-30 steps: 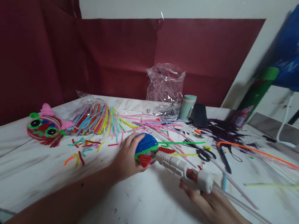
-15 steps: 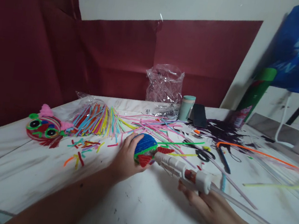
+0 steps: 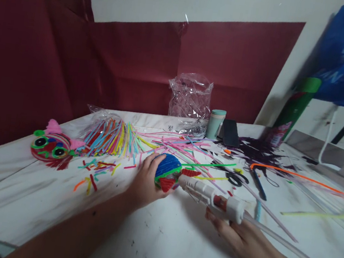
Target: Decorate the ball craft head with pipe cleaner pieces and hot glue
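Observation:
My left hand (image 3: 147,183) is closed around a rounded craft piece (image 3: 169,165) covered in blue pipe cleaners, with a green band and red fin-like parts. A long green pipe cleaner (image 3: 208,164) reaches to the right from beside its edge. In my right hand (image 3: 228,229) is a white hot glue gun (image 3: 210,196), its nozzle pointing left at the craft piece's right side. Whether the tip touches it I cannot tell. A clear glue stick (image 3: 292,250) runs out of the gun's back end toward the lower right.
A finished-looking fish figure (image 3: 51,147) lies at the left. Behind are a bundle of pipe cleaners (image 3: 112,138), a plastic bag (image 3: 190,97), a mint cup (image 3: 215,124) and a phone (image 3: 230,133). Black-handled scissors (image 3: 236,179) and an orange pipe cleaner (image 3: 299,176) lie right; short cut pieces (image 3: 93,182) lie left.
Both hands, the craft piece and the glue gun hold almost the same positions. Only a very slight shift of the whole view shows.

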The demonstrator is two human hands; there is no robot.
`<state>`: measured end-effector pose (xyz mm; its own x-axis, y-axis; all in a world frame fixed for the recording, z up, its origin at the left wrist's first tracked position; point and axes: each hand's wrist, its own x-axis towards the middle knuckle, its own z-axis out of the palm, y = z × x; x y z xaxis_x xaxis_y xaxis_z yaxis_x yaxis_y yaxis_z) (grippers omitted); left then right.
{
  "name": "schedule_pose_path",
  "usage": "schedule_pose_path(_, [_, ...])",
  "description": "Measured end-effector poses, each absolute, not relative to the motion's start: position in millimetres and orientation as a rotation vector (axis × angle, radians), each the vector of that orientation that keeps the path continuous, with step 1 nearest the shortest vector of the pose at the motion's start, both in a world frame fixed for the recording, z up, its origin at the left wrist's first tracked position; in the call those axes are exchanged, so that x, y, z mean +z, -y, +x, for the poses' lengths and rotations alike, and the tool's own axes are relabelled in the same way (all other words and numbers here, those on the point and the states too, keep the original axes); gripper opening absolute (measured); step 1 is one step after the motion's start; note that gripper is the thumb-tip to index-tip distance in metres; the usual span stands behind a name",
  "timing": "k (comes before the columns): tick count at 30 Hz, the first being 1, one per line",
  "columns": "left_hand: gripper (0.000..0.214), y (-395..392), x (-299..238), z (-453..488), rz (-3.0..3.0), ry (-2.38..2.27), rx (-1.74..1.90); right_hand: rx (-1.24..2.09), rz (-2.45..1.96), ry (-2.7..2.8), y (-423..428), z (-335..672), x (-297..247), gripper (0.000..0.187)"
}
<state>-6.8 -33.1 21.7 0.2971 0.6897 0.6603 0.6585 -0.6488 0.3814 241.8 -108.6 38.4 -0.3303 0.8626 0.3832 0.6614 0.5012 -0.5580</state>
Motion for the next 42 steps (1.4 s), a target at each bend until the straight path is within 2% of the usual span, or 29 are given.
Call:
schedule_pose_path(18, [0.082,35.8,22.2,-3.5,2.546,-1.297,1.255,0.422,-1.185,2.116,115.6,235.2,54.6,0.022])
schedule_pose_path(32, [0.081,34.8,22.4,-3.4,2.561,-1.284,1.256,0.429,-1.183,2.112,116.3,231.9,59.5,0.022])
schedule_pose_path(42, [0.083,33.5,21.4,-4.9,2.522,-1.321,1.288,0.436,-1.263,2.066,110.0,243.3,42.6,0.027])
